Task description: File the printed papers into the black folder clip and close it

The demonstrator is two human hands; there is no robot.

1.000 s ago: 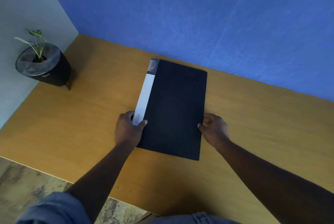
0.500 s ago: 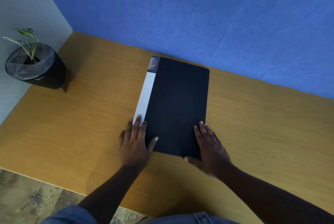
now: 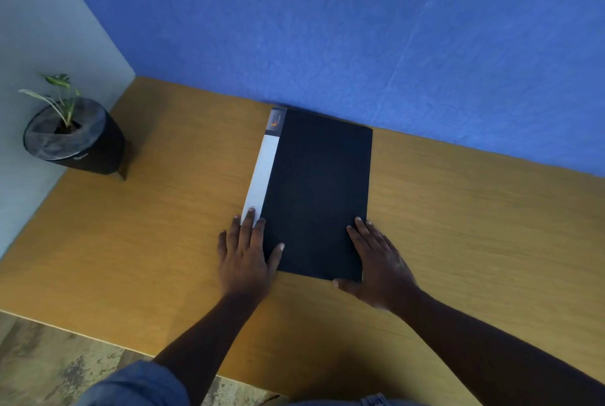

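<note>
The black folder (image 3: pixel 319 189) lies closed and flat on the wooden desk (image 3: pixel 458 225), its far end against the blue wall. A white spine strip (image 3: pixel 262 173) runs down its left edge. My left hand (image 3: pixel 244 256) rests flat, fingers spread, over the folder's near left corner and the spine. My right hand (image 3: pixel 376 263) lies flat on the near right corner, thumb on the desk below the edge. No papers show; any inside are hidden by the cover.
A small green plant in a black pot (image 3: pixel 73 135) stands at the desk's far left corner by the pale wall. The blue wall (image 3: pixel 360 29) backs the desk. The desk's front edge and patterned floor (image 3: pixel 49 363) lie below left.
A second ago both hands gripped the folder's sides with curled fingers. They have since flattened onto its near corners, and the folder has slid slightly away toward the wall.
</note>
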